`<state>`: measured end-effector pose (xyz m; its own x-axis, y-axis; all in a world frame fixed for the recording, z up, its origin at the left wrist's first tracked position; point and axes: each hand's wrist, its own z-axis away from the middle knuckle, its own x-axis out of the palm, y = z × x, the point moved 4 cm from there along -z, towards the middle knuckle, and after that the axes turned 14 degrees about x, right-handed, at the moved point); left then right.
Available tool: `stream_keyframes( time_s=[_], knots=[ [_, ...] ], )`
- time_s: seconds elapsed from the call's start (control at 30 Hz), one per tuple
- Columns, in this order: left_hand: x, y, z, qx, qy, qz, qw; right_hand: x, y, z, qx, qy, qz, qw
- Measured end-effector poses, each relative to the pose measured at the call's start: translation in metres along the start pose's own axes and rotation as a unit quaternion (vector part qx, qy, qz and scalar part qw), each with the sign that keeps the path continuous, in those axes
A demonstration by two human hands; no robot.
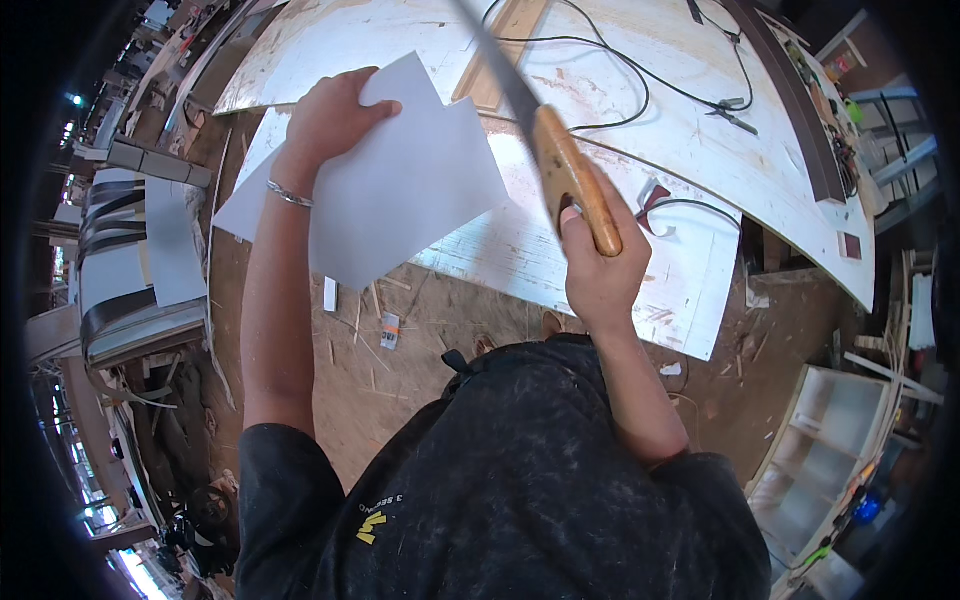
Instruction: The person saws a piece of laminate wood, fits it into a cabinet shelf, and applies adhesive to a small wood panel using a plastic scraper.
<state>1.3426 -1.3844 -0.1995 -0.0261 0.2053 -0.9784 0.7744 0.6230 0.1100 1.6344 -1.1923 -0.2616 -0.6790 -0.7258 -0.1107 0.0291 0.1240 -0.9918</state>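
Observation:
My left hand [340, 115] grips the upper left edge of a pale white-grey sheet [410, 190], thumb on its face and fingers hidden behind it. The sheet has a step-shaped notch in its top edge and is tilted over the near edge of the white worktable [600, 290]. In my right hand [605, 260] is a handsaw [575, 180], fingers wrapped round its wooden handle. Its dark blade points up and away, slightly blurred, right of the sheet and apart from it.
A wooden board [505, 50] lies on the far tabletop beside a looped black cable [640, 75]. A dark red and white piece [655, 205] rests right of the saw. Wood scraps litter the floor [390, 390]. Stacked panels [170, 250] stand left, a shelf unit [825, 430] right.

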Motion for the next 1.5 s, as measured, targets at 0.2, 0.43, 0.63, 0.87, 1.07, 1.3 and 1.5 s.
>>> stream_keyframes(
  time_s=[0.2, 0.43, 0.63, 0.87, 1.07, 1.3, 1.5],
  knots=[
    [-0.033, -0.006, 0.015, -0.015, 0.01, 0.146, 0.989, -0.036, 0.118, -0.049, -0.123, 0.032, 0.366, 0.922],
    [-0.054, -0.011, 0.073, -0.1, 0.169, 0.156, 0.968, -0.05, 0.217, -0.041, -0.086, -0.128, 0.52, 0.84],
    [-0.026, 0.009, 0.085, -0.069, 0.218, 0.221, 0.948, -0.113, 0.126, -0.049, -0.031, 0.132, 0.223, 0.965],
    [0.002, 0.141, 0.077, 0.146, 0.088, 0.272, 0.947, -0.051, -0.039, 0.069, -0.039, 0.002, 0.334, 0.942],
    [0.012, 0.325, 0.099, 0.345, 0.02, 0.366, 0.864, -0.17, -0.035, 0.195, 0.09, 0.205, 0.241, 0.944],
    [-0.005, 0.595, 0.187, 0.542, -0.108, 0.336, 0.762, -0.337, -0.027, 0.39, 0.119, 0.451, 0.162, 0.869],
    [0.001, 0.848, 0.32, 0.715, -0.097, 0.332, 0.608, -0.476, 0.014, 0.571, 0.12, 0.675, 0.134, 0.716]
  ],
)
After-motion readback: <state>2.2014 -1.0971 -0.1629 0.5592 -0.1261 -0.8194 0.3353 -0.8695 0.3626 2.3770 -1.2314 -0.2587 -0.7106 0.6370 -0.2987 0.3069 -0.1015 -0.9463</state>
